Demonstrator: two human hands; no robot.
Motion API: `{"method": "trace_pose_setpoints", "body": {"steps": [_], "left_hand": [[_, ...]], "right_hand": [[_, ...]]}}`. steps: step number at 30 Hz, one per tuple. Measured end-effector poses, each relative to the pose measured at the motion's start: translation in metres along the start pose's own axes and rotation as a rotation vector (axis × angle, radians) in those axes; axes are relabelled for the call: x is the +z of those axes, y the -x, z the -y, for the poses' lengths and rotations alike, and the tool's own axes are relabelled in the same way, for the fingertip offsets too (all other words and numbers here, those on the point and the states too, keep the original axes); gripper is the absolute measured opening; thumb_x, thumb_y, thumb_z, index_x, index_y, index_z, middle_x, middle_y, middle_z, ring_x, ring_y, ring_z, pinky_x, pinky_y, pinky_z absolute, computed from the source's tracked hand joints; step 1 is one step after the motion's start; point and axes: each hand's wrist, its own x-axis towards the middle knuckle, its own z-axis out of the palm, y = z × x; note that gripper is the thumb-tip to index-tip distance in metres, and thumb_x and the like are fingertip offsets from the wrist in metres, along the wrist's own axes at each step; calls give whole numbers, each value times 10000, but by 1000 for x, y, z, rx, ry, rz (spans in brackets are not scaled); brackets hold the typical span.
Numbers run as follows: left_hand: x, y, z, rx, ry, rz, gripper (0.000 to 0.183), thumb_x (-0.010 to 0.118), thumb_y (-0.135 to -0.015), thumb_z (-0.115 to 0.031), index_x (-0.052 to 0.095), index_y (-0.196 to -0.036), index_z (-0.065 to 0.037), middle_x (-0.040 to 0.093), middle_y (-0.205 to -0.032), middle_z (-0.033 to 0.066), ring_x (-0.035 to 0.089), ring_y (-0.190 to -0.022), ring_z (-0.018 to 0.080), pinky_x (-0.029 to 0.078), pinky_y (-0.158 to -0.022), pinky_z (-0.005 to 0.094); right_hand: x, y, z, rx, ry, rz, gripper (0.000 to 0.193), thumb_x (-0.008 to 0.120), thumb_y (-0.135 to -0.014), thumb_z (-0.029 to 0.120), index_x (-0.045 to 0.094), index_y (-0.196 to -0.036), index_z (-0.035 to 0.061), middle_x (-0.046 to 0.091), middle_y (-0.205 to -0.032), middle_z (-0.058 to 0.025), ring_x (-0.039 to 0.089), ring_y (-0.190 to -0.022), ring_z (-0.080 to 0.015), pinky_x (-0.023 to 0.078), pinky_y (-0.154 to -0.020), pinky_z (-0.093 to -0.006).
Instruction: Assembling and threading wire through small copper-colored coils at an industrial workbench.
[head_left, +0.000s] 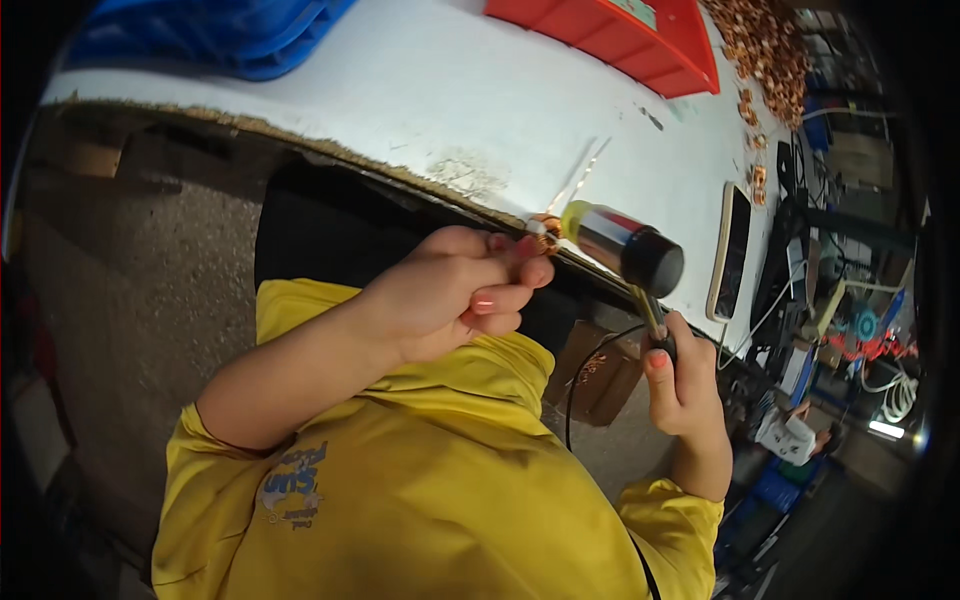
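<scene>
My left hand (470, 285) pinches a small copper-wound coil (547, 231) at the front edge of the white table (400, 110). Two long, straight wire leads (580, 182) stick out from the coil over the tabletop. My right hand (684, 385) is closed round the handle of a mallet (617, 242). Its head has a metal middle, a black face and a yellow face. The yellow face is right beside the coil; whether they touch I cannot tell.
A blue bin (210, 40) and a red bin (630, 40) stand on the table. Many copper coils (765, 50) are heaped at the far right, near a phone (731, 250). Below the table is a cardboard box (600, 380). Another person (790, 435) is in the right background.
</scene>
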Motion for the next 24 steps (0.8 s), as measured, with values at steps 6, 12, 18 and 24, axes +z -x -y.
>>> {"method": "trace_pose_setpoints", "body": {"steps": [6, 12, 18, 24], "left_hand": [[-4, -4, -2, -14, 90, 34, 201, 391, -845, 83, 511, -970, -18, 547, -887, 39, 329, -500, 7, 208, -435, 154], [-2, -4, -1, 9, 52, 38, 175, 397, -849, 73, 507, -945, -23, 555, -904, 45, 337, -507, 5, 210, -438, 152], [-4, -6, 2, 29, 85, 42, 170, 391, -851, 68, 506, -946, -14, 578, -931, 64, 343, -518, 8, 218, -440, 151], [-1, -8, 5, 38, 72, 16, 159, 383, -863, 58, 513, -929, -3, 593, -943, 81, 347, -527, 15, 228, -442, 151]], "right_hand": [[0, -2, -8, 2, 119, -18, 331, 439, -920, 323, 486, -825, 9, 478, -587, -38, 369, -482, -155, 322, -490, -253], [1, 2, -17, -75, 119, -93, 289, 438, -916, 280, 487, -837, 7, 469, -576, -48, 377, -478, -172, 328, -488, -267], [-6, 0, -14, -37, 473, -6, 203, 511, -849, 174, 520, -938, -8, 555, -655, -125, 468, -499, -282, 410, -526, -332], [-11, 6, -18, -69, 537, -65, 195, 511, -827, 146, 521, -943, -10, 558, -658, -145, 476, -509, -302, 413, -534, -346]]}}
